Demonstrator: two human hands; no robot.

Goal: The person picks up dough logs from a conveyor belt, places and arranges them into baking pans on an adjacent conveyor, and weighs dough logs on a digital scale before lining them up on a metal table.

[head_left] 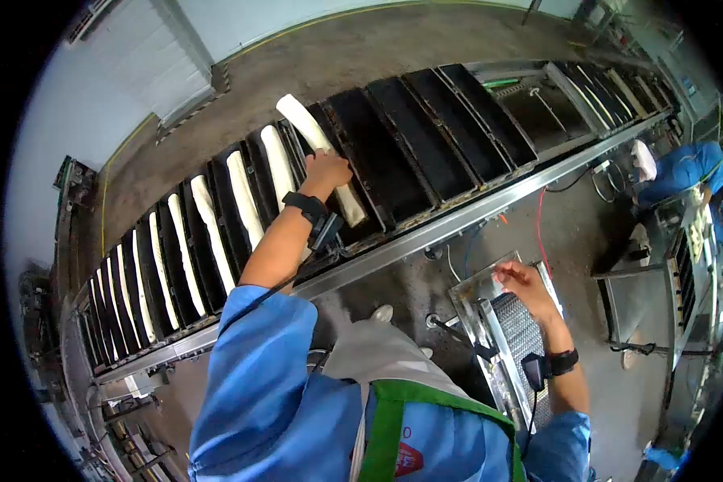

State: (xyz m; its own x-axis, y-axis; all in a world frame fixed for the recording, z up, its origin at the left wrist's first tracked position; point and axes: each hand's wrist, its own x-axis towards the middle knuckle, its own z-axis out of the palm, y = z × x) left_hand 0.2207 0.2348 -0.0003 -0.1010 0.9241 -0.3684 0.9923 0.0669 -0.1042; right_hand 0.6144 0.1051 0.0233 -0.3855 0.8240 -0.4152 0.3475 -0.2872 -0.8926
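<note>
My left hand [327,173] is closed around the middle of a long white dough strip [300,120]. The strip slants over the dark tray it lies above, with its far end past the tray's edge; whether it touches the bottom I cannot tell. Close by on the left, another dough strip [277,161] lies lengthwise in its own tray. To the right is a black tray [381,145] with no dough in it. My right hand [526,287] is over the end of a metal-framed mesh conveyor [518,337], fingers loosely bent and apart, with nothing visible in them.
A long line of black trays runs along a steel rail [402,257]; several on the left hold dough strips. Toward the right, the line has a gap [538,112] showing machinery. A co-worker in blue [683,173] is by a metal stand [639,293]. Hoses hang below the rail.
</note>
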